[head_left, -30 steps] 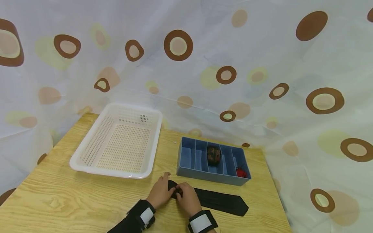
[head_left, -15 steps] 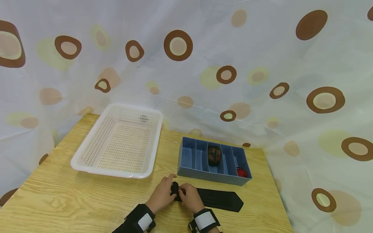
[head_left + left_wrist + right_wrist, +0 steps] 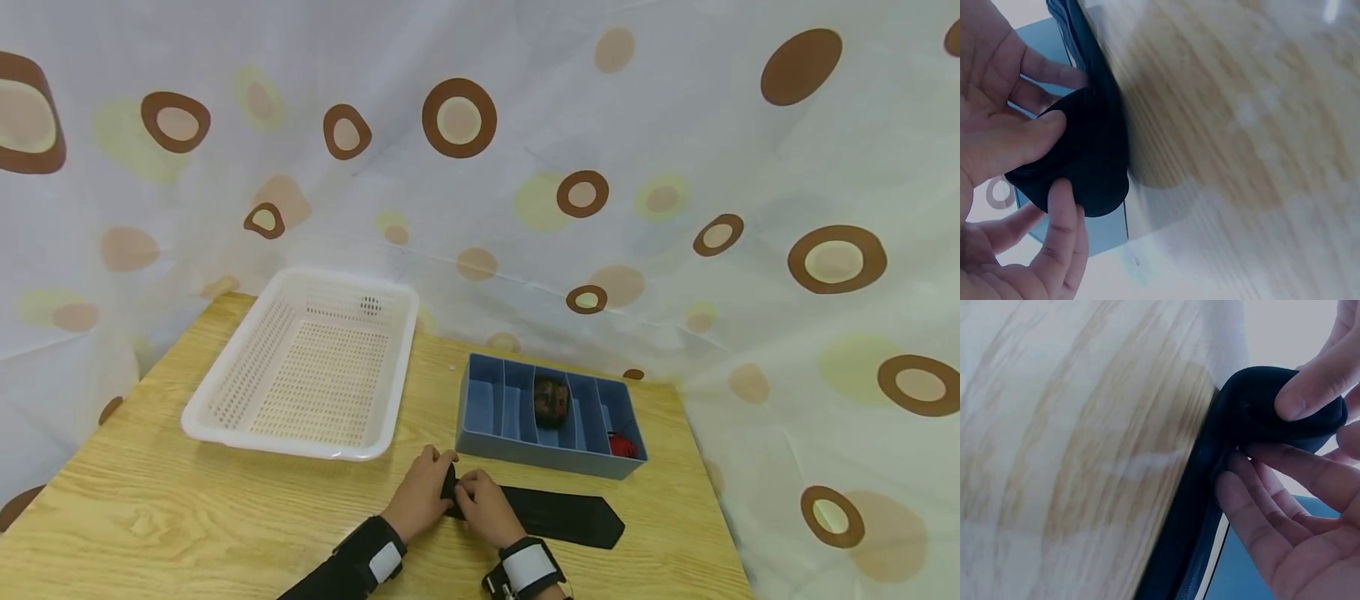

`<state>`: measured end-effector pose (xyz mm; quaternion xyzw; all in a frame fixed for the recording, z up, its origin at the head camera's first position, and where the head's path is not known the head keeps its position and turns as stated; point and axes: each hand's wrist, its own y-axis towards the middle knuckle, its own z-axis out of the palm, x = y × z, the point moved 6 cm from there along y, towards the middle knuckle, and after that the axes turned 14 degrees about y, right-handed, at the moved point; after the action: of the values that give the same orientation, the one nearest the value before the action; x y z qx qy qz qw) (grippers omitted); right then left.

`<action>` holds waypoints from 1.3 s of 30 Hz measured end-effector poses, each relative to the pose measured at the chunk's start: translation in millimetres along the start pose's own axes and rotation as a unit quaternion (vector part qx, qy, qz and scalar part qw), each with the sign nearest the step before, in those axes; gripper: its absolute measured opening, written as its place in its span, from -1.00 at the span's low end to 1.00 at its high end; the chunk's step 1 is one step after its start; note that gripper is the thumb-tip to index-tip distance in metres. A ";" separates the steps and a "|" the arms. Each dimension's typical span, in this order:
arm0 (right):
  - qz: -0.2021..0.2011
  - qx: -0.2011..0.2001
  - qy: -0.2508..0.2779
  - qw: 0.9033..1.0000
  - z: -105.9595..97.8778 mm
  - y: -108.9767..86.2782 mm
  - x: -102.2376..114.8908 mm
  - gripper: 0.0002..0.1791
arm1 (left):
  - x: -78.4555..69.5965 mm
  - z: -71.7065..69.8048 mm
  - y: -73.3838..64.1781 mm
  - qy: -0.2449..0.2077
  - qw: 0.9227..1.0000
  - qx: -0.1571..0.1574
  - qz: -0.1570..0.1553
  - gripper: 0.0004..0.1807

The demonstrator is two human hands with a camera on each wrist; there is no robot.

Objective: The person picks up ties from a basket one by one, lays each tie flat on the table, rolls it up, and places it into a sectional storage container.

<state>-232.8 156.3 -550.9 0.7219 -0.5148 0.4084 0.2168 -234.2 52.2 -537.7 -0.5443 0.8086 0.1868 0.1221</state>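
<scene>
A black necktie [image 3: 558, 514] lies on the wooden table, its pointed end to the right and its left part wound into a roll [image 3: 1082, 156]. My left hand [image 3: 422, 497] holds the roll, partly hiding it in the head view. Close beside it, my right hand [image 3: 487, 508] pinches the tie at the roll's right side. From the right wrist view, a thumb presses on the end of the roll [image 3: 1254, 403], and fingertips [image 3: 1232, 487] touch the strip next to it.
Behind the hands stands a blue divided box [image 3: 547, 458]. A rolled dark patterned item [image 3: 551, 402] sits in its middle compartment, and a red item [image 3: 622, 446] in the rightmost one. To the left is a white plastic basket [image 3: 288, 446]. A patterned curtain hangs behind the table.
The tie's pointed end has shifted a little to the left, and its flat part is shorter. Both hands stay at the roll with small finger movements.
</scene>
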 end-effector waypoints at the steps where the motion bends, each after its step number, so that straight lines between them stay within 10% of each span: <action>1: 0.002 0.002 0.008 1.000 -0.9 -0.2 0.2 -0.65 | -1.1 0.2 0.4 0.000 1.000 -0.002 0.001 -0.39; 8: 0.002 -0.001 0.025 1.000 -10.4 -4.9 -1.5 -0.68 | -10.5 2.4 3.8 0.000 1.000 -0.009 0.020 -0.32; 14: 0.000 -0.094 0.013 0.996 -21.8 -10.2 -3.4 -0.78 | -18.5 10.3 6.2 0.004 0.999 0.017 0.039 -0.34; 22: -0.047 -0.108 -0.082 0.990 -19.8 -16.2 -0.4 -0.86 | -21.2 28.0 7.7 -0.032 0.992 0.067 0.103 -0.31; 31: -0.025 -0.100 -0.087 0.991 -23.6 -23.3 0.4 -0.97 | 8.1 15.9 1.7 -0.096 0.992 0.077 -0.015 -0.48; 39: 0.005 -0.092 -0.038 0.995 -28.0 -29.6 -9.9 -0.91 | -1.2 14.5 -1.4 -0.202 0.975 0.089 0.018 -0.43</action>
<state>-217.2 193.5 -539.7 0.7111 -0.5622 0.3323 0.2606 -232.5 59.0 -550.6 -0.4680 0.7901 0.2220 0.3279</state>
